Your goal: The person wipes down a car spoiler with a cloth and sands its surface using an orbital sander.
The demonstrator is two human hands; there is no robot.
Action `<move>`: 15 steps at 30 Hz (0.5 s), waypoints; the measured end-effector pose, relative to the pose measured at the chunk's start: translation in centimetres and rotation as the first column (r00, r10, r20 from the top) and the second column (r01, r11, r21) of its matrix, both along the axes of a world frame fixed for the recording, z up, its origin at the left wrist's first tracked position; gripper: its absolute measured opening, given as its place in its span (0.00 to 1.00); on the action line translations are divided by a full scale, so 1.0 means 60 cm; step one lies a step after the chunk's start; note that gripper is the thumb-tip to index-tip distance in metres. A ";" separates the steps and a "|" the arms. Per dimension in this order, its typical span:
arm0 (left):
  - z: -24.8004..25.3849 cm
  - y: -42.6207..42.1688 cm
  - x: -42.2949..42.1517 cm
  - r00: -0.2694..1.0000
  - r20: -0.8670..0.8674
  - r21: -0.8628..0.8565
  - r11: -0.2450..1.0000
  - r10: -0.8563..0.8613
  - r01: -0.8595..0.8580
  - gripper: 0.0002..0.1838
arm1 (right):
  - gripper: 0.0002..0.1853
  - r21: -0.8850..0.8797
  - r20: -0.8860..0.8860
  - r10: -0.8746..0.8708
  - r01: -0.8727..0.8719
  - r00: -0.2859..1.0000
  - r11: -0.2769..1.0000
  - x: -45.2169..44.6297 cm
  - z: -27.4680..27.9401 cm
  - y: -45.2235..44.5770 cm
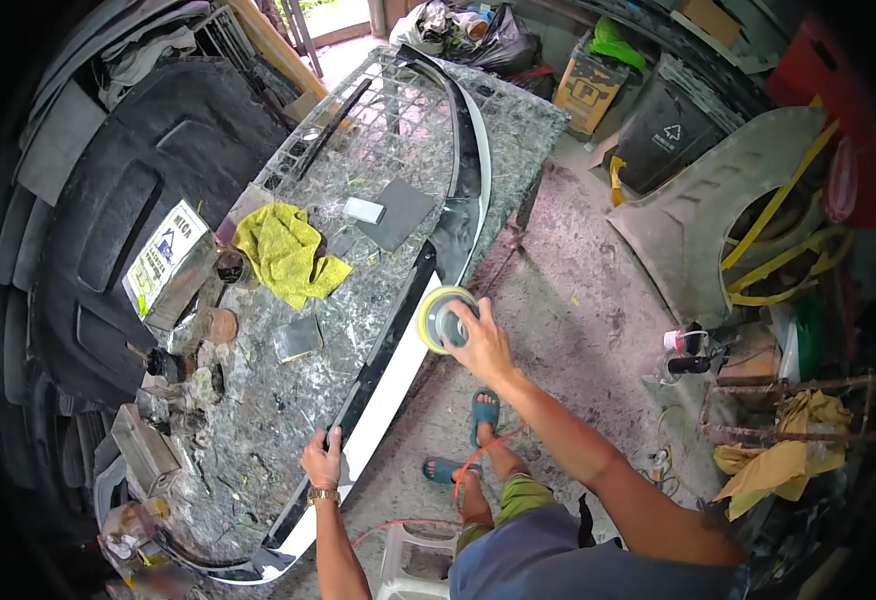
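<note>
A long curved trim panel (pixel 395 375), white with black parts, lies along the edge of the speckled workbench (pixel 248 390). My right hand (pixel 480 340) grips a round sander (pixel 446 318) with a yellow-edged pad, which sits against the panel near its middle. Lower down, my left hand (pixel 323 462), with a watch at the wrist, rests on the panel's edge, its fingers over the black part. On the bench are a yellow cloth (pixel 286 250), a grey sheet (pixel 398 215) with a white block (pixel 363 210) beside it, and a small grey square (pixel 298 338).
A tin (pixel 170 262) and dirty cups line the bench's left side. A red hose (pixel 478 455) runs by my feet. Below stands a white stool (pixel 413 562). At right are a car fender (pixel 703 200), a black bin (pixel 658 130) and a rusty rack (pixel 798 433).
</note>
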State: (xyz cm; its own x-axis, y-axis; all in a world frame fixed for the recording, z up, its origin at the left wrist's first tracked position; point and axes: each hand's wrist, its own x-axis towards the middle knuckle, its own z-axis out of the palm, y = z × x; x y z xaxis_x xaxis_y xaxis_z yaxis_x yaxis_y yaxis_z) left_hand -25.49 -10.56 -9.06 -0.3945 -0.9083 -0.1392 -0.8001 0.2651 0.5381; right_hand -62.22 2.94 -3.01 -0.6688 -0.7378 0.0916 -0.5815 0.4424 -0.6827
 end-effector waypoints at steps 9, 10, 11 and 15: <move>0.010 0.003 -0.006 1.000 0.003 -0.054 0.999 -0.006 0.006 0.27 | 0.32 -0.011 0.031 0.034 -0.034 0.999 0.999 -0.005 -0.016 0.019; 0.013 0.003 -0.006 1.000 0.016 -0.009 1.000 0.011 -0.011 0.27 | 0.32 -0.011 0.010 -0.020 0.020 1.000 1.000 -0.017 -0.016 0.009; 0.014 0.005 -0.008 0.999 0.029 0.039 0.999 0.026 -0.028 0.27 | 0.32 -0.007 0.011 -0.025 0.025 1.000 1.000 -0.028 -0.013 0.007; 0.008 0.006 -0.007 0.999 -0.051 -0.033 0.999 0.008 -0.010 0.26 | 0.34 0.086 0.005 -0.041 0.040 0.999 0.995 -0.052 0.002 0.016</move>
